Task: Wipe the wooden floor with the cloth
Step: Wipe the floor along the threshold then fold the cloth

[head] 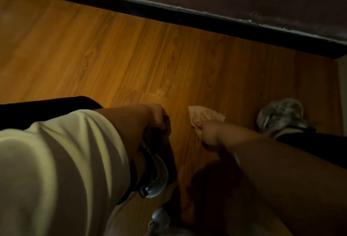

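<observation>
A crumpled pale peach cloth (205, 116) lies on the orange-brown wooden floor (131, 51), just right of the frame's middle. My right hand (209, 134) grips the cloth's near edge and holds it down on the boards. My left hand (159, 118) sits a little to the left, above my left shoe, with its fingers curled under. Whether those fingers hold anything is hidden by shadow.
A black skirting board (187, 16) with a dark wall above runs across the top, slanting down to the right. My left shoe (156, 175) is below my left hand; my right shoe (279, 116) is right of the cloth. Open floorboards stretch ahead and to the left.
</observation>
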`<action>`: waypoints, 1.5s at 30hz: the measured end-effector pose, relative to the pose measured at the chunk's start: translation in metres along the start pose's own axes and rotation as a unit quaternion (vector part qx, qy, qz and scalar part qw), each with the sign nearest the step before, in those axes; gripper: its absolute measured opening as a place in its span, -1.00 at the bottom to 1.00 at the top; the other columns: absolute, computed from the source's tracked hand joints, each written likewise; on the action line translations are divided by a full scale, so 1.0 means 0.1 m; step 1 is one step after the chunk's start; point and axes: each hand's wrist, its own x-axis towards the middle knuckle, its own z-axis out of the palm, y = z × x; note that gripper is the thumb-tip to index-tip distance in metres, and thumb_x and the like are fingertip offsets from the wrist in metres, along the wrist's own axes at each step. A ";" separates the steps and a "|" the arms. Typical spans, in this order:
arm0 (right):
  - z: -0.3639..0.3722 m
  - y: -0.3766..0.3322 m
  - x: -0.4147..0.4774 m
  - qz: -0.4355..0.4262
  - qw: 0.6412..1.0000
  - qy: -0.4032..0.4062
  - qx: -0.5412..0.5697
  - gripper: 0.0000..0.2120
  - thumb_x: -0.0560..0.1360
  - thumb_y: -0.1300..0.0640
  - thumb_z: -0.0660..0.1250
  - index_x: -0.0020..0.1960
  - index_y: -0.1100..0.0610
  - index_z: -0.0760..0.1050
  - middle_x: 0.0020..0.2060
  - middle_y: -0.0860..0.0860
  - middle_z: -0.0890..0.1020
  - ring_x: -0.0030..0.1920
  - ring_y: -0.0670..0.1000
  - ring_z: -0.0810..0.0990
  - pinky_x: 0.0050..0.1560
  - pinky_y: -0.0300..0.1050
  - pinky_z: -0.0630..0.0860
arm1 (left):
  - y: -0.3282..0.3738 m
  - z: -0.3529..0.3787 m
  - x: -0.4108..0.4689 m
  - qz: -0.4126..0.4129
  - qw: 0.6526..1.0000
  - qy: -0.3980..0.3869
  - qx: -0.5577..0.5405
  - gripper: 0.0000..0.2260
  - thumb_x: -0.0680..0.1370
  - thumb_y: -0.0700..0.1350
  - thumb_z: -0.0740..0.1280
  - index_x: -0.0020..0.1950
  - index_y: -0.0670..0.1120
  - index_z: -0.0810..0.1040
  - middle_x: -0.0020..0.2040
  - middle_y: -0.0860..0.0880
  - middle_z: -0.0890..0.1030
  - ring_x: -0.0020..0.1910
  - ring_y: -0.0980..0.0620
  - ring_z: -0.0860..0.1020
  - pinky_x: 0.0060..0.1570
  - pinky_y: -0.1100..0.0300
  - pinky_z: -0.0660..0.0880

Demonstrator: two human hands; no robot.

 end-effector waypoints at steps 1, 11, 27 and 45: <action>-0.01 -0.06 0.00 0.017 1.000 -0.009 -0.018 -0.40 0.65 0.18 0.05 0.57 0.04 -0.20 0.54 0.10 -0.22 0.54 0.13 -0.16 0.51 0.06 -0.09 | -0.03 0.00 -0.01 -0.007 1.000 -0.004 -0.002 -0.60 0.53 -0.06 0.37 0.34 -0.15 0.50 0.20 -0.13 0.55 0.12 -0.11 0.54 0.03 0.08 0.46; 0.41 -0.25 0.16 -0.243 0.940 0.080 -0.223 -0.32 0.56 0.10 0.18 0.56 -0.11 -0.08 0.55 -0.11 -0.15 0.53 0.11 -0.27 0.45 0.15 -0.31 | -0.54 -0.25 0.20 -0.114 0.977 0.181 0.026 -0.45 0.44 0.01 0.37 0.40 -0.09 0.39 0.32 -0.14 0.47 0.19 -0.17 0.52 0.07 0.05 0.50; -0.55 -0.67 0.83 -0.205 0.950 0.020 -0.235 -0.53 0.61 0.02 0.10 0.49 0.09 0.24 0.54 0.11 0.09 0.51 0.30 0.00 0.46 0.29 -0.04 | -1.24 -0.15 0.40 -0.253 0.934 0.184 -0.171 0.15 0.21 0.28 0.54 0.50 0.29 -0.24 0.53 -0.10 -0.35 0.51 -0.29 -0.21 0.36 -0.34 0.17; -2.44 -0.82 2.05 -0.050 0.955 0.181 -0.227 -0.47 0.61 0.00 0.01 0.55 -0.10 -0.01 0.55 0.02 0.01 0.53 0.15 -0.01 0.44 0.16 0.08 | -1.84 -0.37 0.35 -0.395 0.821 0.204 -0.359 0.06 0.22 0.36 0.48 0.50 0.34 -0.16 0.55 -0.08 -0.29 0.49 -0.34 -0.22 0.38 -0.30 0.09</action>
